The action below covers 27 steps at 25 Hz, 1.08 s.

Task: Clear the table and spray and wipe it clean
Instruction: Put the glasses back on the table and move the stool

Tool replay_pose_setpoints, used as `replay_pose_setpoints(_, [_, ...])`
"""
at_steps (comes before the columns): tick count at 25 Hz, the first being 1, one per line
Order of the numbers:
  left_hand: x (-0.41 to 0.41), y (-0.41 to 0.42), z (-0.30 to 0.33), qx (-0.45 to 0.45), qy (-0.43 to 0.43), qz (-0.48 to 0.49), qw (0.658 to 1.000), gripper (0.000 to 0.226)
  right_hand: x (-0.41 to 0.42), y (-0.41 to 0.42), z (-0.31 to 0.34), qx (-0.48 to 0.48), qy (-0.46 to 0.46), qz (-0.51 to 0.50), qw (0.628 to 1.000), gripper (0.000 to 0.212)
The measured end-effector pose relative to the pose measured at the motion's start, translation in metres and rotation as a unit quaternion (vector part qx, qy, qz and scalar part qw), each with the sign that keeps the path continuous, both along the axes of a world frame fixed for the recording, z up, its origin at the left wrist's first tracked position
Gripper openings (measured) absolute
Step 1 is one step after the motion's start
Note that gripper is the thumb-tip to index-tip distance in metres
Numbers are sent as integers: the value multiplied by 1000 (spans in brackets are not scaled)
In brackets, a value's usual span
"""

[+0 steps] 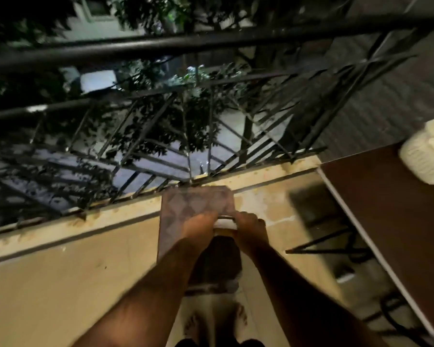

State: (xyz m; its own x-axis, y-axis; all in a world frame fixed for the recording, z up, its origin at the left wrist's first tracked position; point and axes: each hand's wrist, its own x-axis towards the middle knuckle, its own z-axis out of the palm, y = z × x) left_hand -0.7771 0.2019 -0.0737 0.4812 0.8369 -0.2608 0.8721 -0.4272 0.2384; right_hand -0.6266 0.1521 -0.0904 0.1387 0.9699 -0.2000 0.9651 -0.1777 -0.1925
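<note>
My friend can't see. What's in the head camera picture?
Two hands, left hand and right hand, hold a patterned flat thing above a balcony ledge by a dark metal railing. A brown table with a pale container stands at the right, and trees show beyond in the dark.

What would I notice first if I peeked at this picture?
Two hands, left hand and right hand, hold a patterned cloth in the middle, by the black railing. On the right, a cream jug sits on the brown table.
</note>
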Motion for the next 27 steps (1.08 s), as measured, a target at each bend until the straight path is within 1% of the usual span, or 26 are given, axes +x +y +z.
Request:
replay_pose_setpoints(1, [13, -4, 24, -13, -4, -14, 1000, 34, 9, -9, 24, -4, 10, -20, 1000, 42])
replay_pose_setpoints(3, [46, -7, 64, 6, -40, -60, 997, 32, 42, -27, 64, 19, -7, -63, 998, 37])
replay_pose_setpoints(5, [85, -15, 93, 42, -65, -118, 990, 34, 77, -50, 102, 36, -11, -104, 994, 40])
replay_pose_setpoints(7, [129, -32, 117, 66, -59, -175, 981, 36, 112, -80, 130, 40, -14, -151, 988, 43])
replay_pose_setpoints(10, [200, -68, 141, 100, -83, -248, 960, 40, 167, -137, 161, 58, -28, -213, 975, 46])
replay_pose_setpoints(15, [308, -159, 159, 97, -105, -328, 934, 43, 254, -250, 186, 68, -54, -291, 953, 41])
replay_pose_setpoints(19, [386, -230, 167, 96, -107, -381, 914, 46, 314, -331, 193, 75, -54, -344, 935, 43])
replay_pose_setpoints(23, [453, -293, 171, 88, -121, -438, 887, 48, 361, -403, 196, 85, -50, -408, 908, 44])
replay_pose_setpoints(27, [518, -351, 176, 71, -112, -503, 854, 46, 398, -465, 197, 94, -39, -488, 867, 41])
